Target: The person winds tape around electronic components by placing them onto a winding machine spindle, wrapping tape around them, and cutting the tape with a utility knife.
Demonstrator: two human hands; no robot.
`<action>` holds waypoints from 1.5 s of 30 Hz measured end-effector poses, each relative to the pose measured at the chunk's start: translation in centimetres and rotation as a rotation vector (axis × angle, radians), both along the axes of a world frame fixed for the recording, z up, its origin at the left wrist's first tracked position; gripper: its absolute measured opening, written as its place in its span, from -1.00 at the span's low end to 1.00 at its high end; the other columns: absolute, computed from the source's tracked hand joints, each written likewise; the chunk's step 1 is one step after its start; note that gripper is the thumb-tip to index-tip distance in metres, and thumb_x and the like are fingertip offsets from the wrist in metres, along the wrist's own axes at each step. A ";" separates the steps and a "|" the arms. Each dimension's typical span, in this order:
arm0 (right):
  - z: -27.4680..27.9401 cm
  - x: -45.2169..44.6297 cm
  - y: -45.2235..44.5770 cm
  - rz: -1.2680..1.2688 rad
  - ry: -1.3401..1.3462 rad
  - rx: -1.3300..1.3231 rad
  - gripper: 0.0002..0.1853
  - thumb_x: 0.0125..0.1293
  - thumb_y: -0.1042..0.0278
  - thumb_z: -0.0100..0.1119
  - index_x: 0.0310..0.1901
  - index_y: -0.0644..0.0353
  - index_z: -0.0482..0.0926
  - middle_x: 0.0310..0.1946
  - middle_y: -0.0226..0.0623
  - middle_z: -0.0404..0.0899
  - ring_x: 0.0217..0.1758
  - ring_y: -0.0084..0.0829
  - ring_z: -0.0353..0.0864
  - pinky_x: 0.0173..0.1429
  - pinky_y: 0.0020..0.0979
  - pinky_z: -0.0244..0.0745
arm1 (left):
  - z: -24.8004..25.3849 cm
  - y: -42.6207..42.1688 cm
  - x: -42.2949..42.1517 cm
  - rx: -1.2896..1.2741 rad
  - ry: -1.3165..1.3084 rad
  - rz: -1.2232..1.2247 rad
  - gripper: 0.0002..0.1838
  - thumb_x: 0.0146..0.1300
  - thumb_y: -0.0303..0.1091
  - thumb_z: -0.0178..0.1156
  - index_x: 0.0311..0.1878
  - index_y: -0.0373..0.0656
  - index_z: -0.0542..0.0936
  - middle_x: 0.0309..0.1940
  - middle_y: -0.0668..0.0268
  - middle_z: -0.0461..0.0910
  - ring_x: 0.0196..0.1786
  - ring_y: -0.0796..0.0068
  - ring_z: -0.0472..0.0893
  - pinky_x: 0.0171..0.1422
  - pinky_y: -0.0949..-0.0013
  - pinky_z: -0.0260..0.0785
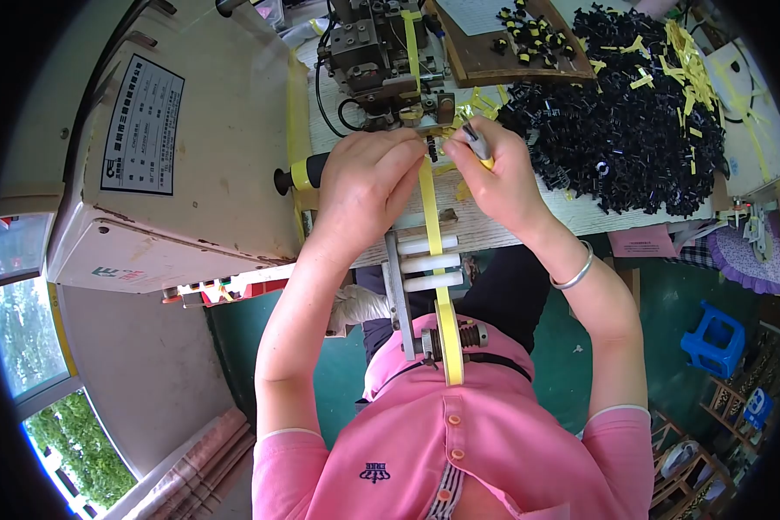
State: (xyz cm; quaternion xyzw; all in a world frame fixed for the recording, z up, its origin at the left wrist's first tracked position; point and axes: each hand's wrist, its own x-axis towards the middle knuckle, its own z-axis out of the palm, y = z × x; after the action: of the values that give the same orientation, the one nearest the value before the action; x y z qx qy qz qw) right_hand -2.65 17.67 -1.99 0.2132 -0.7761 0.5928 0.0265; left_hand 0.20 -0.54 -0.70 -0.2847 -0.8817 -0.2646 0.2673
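Observation:
My left hand (368,178) is closed at the front of a small press-like machine (377,61), its fingertips pinched at a small black part (432,149). Just right of it, my right hand (501,178) is closed around a small hand tool (475,139) with a grey body and a yellow end; its tip is hard to make out. The right thumb and forefinger come close to the same black part. Between the hands runs a yellow tape (431,208), from a reel (449,342) near my waist over white rollers (432,263) up to the machine.
A heap of small black parts (615,130) with yellow strips covers the table's right side. Behind stands a wooden tray (468,61) holding several black-and-yellow pieces (537,35). A large beige machine cabinet (208,113) is close on the left. A blue stool (713,340) stands on the floor at right.

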 end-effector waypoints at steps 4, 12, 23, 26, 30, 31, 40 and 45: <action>0.2 0.0 -0.5 -0.028 0.052 0.020 -0.84 0.20 0.41 0.21 -0.36 0.34 0.49 -0.53 -0.08 0.50 -0.45 -0.13 0.51 -0.33 -0.29 0.37 | 0.3 0.4 -0.2 0.123 -0.099 0.002 -0.84 -0.01 -0.54 0.31 -0.33 -0.22 0.55 -0.26 0.21 0.60 -0.24 0.18 0.58 -0.18 0.23 0.40; 1.5 0.2 1.3 -0.102 0.059 0.164 -0.80 0.21 0.36 0.21 -0.31 0.34 0.46 -0.50 -0.11 0.50 -0.43 -0.12 0.53 -0.28 -0.26 0.40 | 0.9 1.7 -0.7 0.063 -0.046 0.054 -0.81 -0.11 -0.55 0.28 -0.44 -0.18 0.46 -0.33 0.23 0.51 -0.22 0.17 0.53 -0.09 0.17 0.28; 0.8 4.2 1.2 0.238 -0.727 -0.255 -0.64 0.48 0.08 -0.08 -0.28 0.28 0.36 -0.63 -0.27 0.51 -0.73 -0.52 0.49 -0.65 -0.55 0.33 | 0.8 1.6 0.0 0.114 -0.116 0.118 -0.83 0.01 -0.60 0.23 -0.39 -0.16 0.45 -0.39 0.33 0.59 -0.29 0.32 0.53 -0.05 0.29 0.25; 0.4 4.2 1.1 0.232 -0.738 -0.253 -0.63 0.47 0.07 -0.08 -0.20 0.29 0.40 -0.63 -0.26 0.51 -0.74 -0.51 0.48 -0.65 -0.56 0.33 | 0.3 1.7 -0.2 0.160 -0.103 0.104 -0.82 -0.03 -0.57 0.24 -0.39 -0.13 0.44 -0.43 0.36 0.55 -0.32 0.31 0.53 -0.08 0.27 0.22; 0.4 4.2 1.0 0.227 -0.746 -0.243 -0.63 0.47 0.07 -0.08 -0.17 0.30 0.42 -0.63 -0.26 0.51 -0.74 -0.50 0.48 -0.65 -0.56 0.34 | 0.2 1.7 -0.3 0.177 -0.090 0.100 -0.81 -0.06 -0.55 0.25 -0.39 -0.12 0.44 -0.45 0.38 0.53 -0.33 0.29 0.53 -0.10 0.25 0.22; 0.5 4.2 1.0 0.222 -0.747 -0.239 -0.63 0.47 0.07 -0.08 -0.17 0.30 0.42 -0.63 -0.26 0.51 -0.74 -0.50 0.48 -0.65 -0.55 0.34 | 0.1 1.7 -0.3 0.180 -0.089 0.100 -0.80 -0.07 -0.55 0.25 -0.39 -0.12 0.44 -0.45 0.38 0.53 -0.33 0.29 0.53 -0.10 0.25 0.22; 0.9 4.2 0.9 0.214 -0.760 -0.209 -0.64 0.48 0.09 -0.11 -0.20 0.29 0.41 -0.65 -0.24 0.50 -0.75 -0.47 0.48 -0.65 -0.52 0.36 | 0.4 1.6 -0.1 0.178 -0.129 0.094 -0.84 0.05 -0.61 0.22 -0.38 -0.19 0.44 -0.38 0.31 0.59 -0.31 0.34 0.52 -0.10 0.33 0.29; 0.9 4.1 0.6 0.244 -0.790 -0.214 -0.64 0.48 0.09 -0.12 -0.22 0.30 0.40 -0.64 -0.21 0.51 -0.74 -0.44 0.51 -0.64 -0.50 0.38 | 0.3 1.7 0.0 0.191 -0.131 0.094 -0.85 0.05 -0.62 0.22 -0.38 -0.20 0.44 -0.38 0.30 0.59 -0.30 0.35 0.52 -0.09 0.34 0.29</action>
State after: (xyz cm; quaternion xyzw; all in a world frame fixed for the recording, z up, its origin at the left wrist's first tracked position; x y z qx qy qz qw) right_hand 1.44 18.30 -1.12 0.0561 -0.6297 0.7051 -0.3213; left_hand 0.16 1.12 -0.36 -0.1984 -0.8804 -0.3526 0.2474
